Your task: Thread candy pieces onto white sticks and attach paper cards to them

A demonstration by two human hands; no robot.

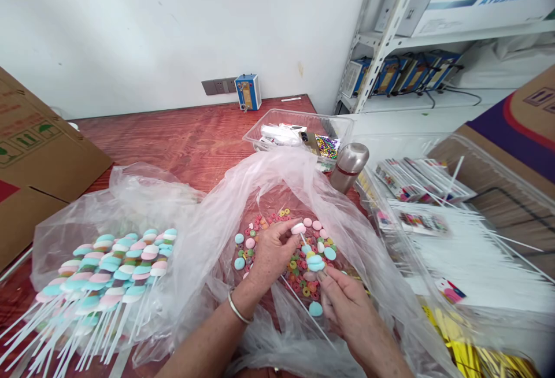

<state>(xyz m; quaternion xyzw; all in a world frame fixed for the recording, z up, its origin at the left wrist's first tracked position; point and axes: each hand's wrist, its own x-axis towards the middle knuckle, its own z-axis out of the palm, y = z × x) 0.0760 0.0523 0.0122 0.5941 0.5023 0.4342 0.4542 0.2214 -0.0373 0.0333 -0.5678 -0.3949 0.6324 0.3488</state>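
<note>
My left hand (pixel 274 249), with a bangle at the wrist, pinches a pink-and-white candy (pixel 298 228) at the tip of a white stick. Lower on that stick sits a light blue candy (pixel 315 263), part of a candy skewer gripped by my right hand (pixel 347 300) just below it. The fingers of the right hand hide the rest of the stick. Beneath both hands, loose ring-shaped candies (pixel 296 281) and round pink and blue pieces lie in an open clear plastic bag (pixel 217 216). Another white stick (pixel 306 308) lies slantwise between my forearms.
Many finished-looking candy skewers (pixel 108 268) rest on plastic at the left. A steel flask (pixel 350 167) and a clear tray (pixel 277 113) stand behind the bag. Cardboard boxes (pixel 43 141) flank both sides. Bundles of white sticks (pixel 468 256) fill the right, beside gold ties (pixel 468 343).
</note>
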